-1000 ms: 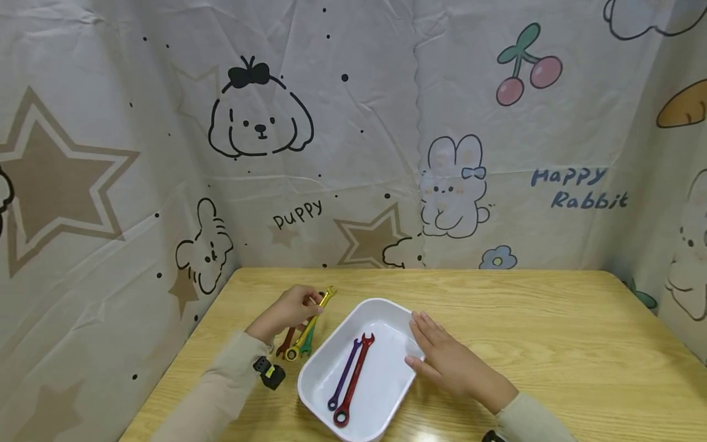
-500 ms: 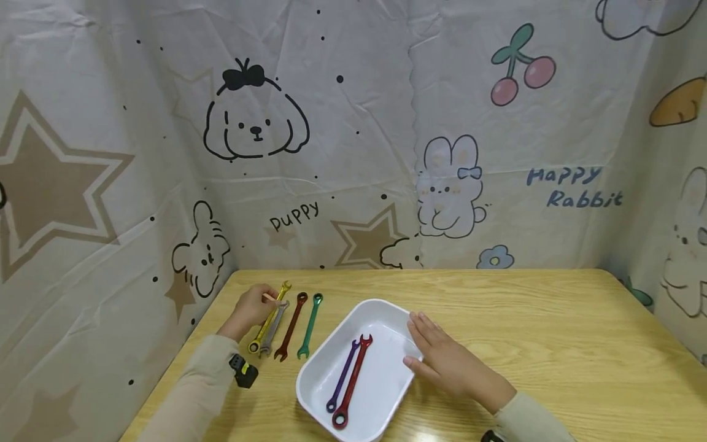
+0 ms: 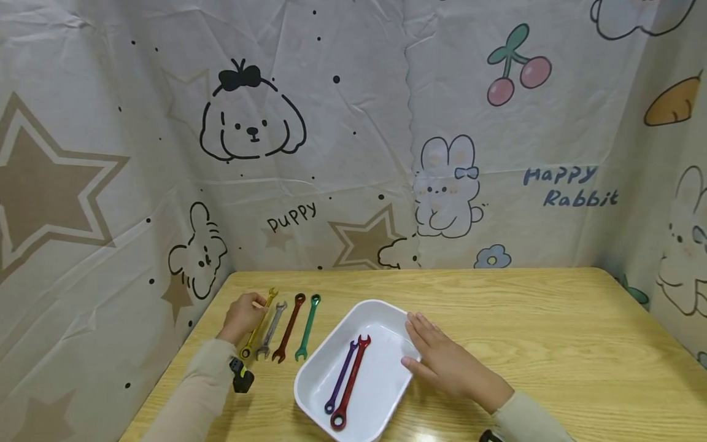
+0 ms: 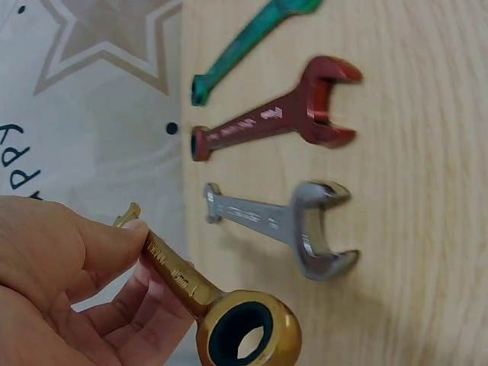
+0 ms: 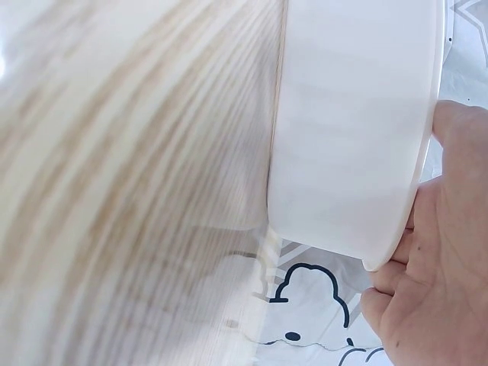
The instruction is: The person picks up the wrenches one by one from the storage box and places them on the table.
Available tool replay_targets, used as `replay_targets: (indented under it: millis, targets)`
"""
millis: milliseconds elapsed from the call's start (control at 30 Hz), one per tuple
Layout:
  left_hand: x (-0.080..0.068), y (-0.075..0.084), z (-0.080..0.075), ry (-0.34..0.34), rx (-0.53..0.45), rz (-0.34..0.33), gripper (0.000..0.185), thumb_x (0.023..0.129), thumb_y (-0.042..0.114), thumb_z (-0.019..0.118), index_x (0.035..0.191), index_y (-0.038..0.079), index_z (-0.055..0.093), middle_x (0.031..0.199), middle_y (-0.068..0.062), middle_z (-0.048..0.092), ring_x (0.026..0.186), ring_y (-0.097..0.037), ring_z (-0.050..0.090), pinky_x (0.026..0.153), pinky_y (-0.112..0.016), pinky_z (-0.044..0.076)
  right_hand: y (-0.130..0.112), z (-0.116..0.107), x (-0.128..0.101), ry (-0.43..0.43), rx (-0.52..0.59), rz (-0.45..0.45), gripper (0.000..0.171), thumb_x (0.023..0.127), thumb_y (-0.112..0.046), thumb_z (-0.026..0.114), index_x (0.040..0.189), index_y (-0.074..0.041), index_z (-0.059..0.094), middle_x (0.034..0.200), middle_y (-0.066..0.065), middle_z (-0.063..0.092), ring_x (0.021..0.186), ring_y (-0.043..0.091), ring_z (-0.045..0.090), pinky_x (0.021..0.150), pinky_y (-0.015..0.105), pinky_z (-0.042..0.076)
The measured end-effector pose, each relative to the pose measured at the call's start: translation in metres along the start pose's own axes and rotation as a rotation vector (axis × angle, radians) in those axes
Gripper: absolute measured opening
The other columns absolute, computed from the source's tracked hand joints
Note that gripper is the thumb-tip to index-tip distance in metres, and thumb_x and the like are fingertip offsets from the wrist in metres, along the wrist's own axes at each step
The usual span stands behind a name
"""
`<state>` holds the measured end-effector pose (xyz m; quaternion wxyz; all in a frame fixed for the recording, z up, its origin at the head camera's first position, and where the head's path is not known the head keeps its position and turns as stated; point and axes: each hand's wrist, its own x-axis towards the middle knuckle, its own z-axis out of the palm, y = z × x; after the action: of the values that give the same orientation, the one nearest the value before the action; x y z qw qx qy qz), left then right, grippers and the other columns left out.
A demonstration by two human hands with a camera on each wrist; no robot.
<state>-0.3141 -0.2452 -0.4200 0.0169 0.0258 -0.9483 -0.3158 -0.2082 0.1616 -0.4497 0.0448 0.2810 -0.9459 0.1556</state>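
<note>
My left hand [image 3: 242, 317] pinches a gold wrench [image 3: 257, 325] by its shaft at the far left of the wooden table [image 3: 525, 319]; in the left wrist view the gold wrench [image 4: 221, 316] lies between thumb and fingers. Beside it lie a silver wrench [image 3: 272, 330], a dark red wrench [image 3: 288, 327] and a green wrench [image 3: 307, 325] in a row. A white tray [image 3: 386, 310] holds a purple wrench [image 3: 340, 377] and a red wrench [image 3: 350, 380]. My right hand [image 3: 442, 359] rests with straight fingers against the tray's right rim [image 5: 404, 191].
A printed cloth backdrop [image 3: 353, 135] walls the table on the back and both sides. Bare tabletop stretches to the right of the tray.
My left hand moved left with the gold wrench, away from the other wrenches, which now lie spread in a row. The right hand and tray stayed put.
</note>
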Motion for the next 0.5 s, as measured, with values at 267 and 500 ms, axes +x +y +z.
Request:
replay_targets:
  millis: [267, 500]
  targets:
    - [0.004, -0.012, 0.011, 0.026, 0.091, -0.056, 0.020, 0.092, 0.012, 0.059, 0.107, -0.001, 0.061, 0.080, -0.015, 0.063, 0.057, -0.021, 0.049, 0.048, -0.031, 0.037, 0.000, -0.001, 0.000, 0.005, -0.008, -0.001, 0.073, 0.101, -0.051, 0.033, 0.147, 0.005, 0.026, 0.156, 0.019, 0.017, 0.145, 0.035, 0.014, 0.114, 0.049, 0.019]
    - [0.005, -0.016, 0.015, 0.033, 0.112, -0.068, 0.020, 0.093, 0.012, 0.058, 0.107, -0.002, 0.060, 0.077, -0.014, 0.061, 0.058, -0.023, 0.050, 0.048, -0.032, 0.037, -0.002, -0.002, 0.000, -0.003, 0.002, -0.002, 0.073, 0.101, -0.051, 0.033, 0.147, 0.005, 0.027, 0.156, 0.020, 0.017, 0.144, 0.036, 0.015, 0.114, 0.049, 0.020]
